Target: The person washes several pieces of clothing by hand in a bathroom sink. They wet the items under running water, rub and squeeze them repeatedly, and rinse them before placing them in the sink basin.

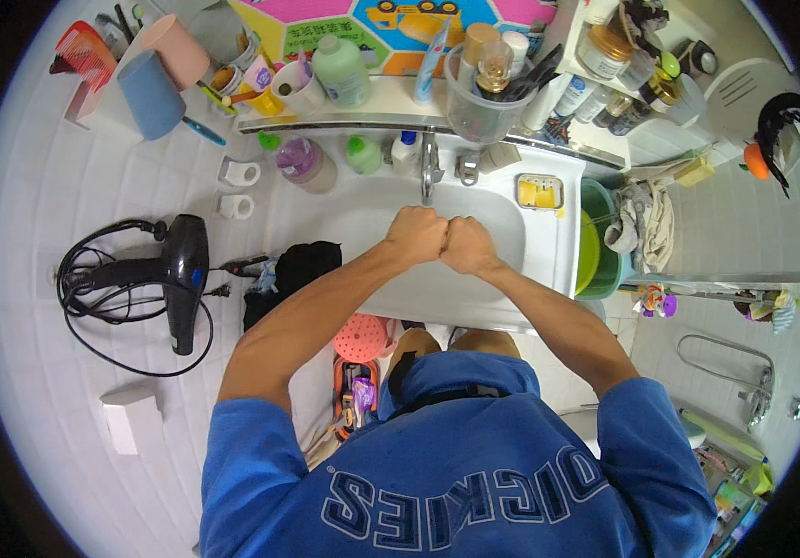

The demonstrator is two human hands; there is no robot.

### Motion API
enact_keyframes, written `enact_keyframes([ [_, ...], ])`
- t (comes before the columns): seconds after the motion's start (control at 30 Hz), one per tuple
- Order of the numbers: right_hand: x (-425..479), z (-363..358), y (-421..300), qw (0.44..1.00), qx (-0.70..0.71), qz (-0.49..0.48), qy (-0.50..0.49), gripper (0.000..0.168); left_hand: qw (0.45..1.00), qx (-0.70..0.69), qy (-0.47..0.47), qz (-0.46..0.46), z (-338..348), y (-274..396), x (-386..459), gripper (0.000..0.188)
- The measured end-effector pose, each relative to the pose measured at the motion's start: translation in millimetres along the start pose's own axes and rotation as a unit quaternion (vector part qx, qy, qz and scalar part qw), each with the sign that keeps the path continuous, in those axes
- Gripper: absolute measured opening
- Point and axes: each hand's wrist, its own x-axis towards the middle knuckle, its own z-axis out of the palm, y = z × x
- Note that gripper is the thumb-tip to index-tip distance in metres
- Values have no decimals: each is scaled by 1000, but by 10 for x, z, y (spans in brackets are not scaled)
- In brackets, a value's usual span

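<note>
My left hand [417, 234] and my right hand [468, 244] are both closed into fists, knuckles touching, over the white washbasin [434, 296]. No object shows in either fist. Just beyond them the chrome faucet [430, 167] points down into the basin. On the basin's back ledge stand a pump bottle with purple liquid [305, 164], a small green bottle [363, 155] and a white bottle with a blue cap [406, 153]. A soap dish [539, 192] with yellow soap pieces lies at the right corner of the ledge.
A black hair dryer [183, 279] with a looped cord hangs on the left wall. Above the basin a shelf [386, 120] holds bottles and a clear plastic container [480, 115]. Green basins [609, 268] stand to the right, a pink perforated basket [360, 337] below.
</note>
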Motion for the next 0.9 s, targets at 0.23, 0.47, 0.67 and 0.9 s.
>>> enact_keyframes([
  [0.23, -81, -328, -204, 997, 82, 3, -4, 22, 995, 25, 68, 76, -311, -33, 28, 10],
  [0.47, -109, -321, 173, 982, 145, -15, -120, 26, 995, 10, 76, 66, -56, 108, 75, 14],
  [0.67, -330, -330, 762, 791, 558, 166, -189, 37, 979, -122, 151, -65, 256, 418, 109, 28],
  [0.9, -1034, 227, 1364, 816, 539, 206, -14, 39, 834, -542, -68, -80, 1114, 1081, 109, 44],
])
